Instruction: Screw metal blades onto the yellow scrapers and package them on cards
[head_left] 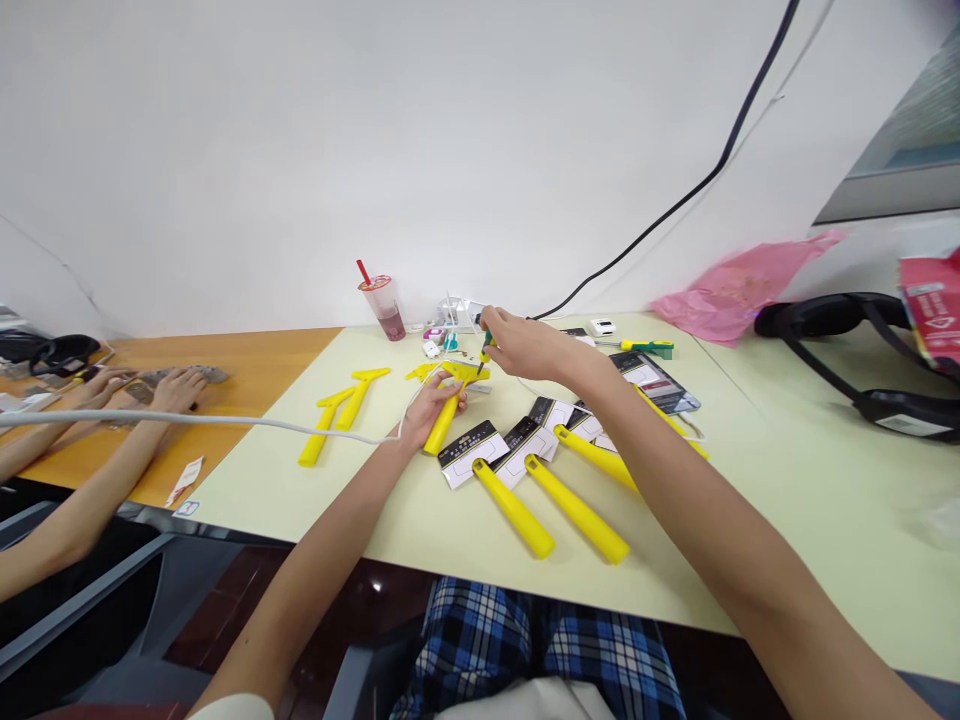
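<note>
My left hand (429, 405) is closed around a yellow T-shaped scraper (444, 428), its wide head pointing away from me. In my right hand (517, 345) is a screwdriver (486, 350) with a green handle, gripped upright, its shaft pointing down at the scraper's head. Whether the tip touches a screw is too small to tell. Two more T-shaped yellow pieces (361, 394) lie left of my left hand. Nearer me are several loose yellow handles (517, 512), some resting on black-and-white packaging cards (471, 457). Small yellow parts (421, 371) sit behind my left hand.
A drink cup with a red straw (384, 308) stands by the wall. Another green-and-yellow screwdriver (646, 347) lies behind my right forearm. Further right are a pink plastic bag (739, 290) and a black headset (862, 360). A co-worker's hands (178, 388) work at the left. A white cable (247, 420) crosses the view.
</note>
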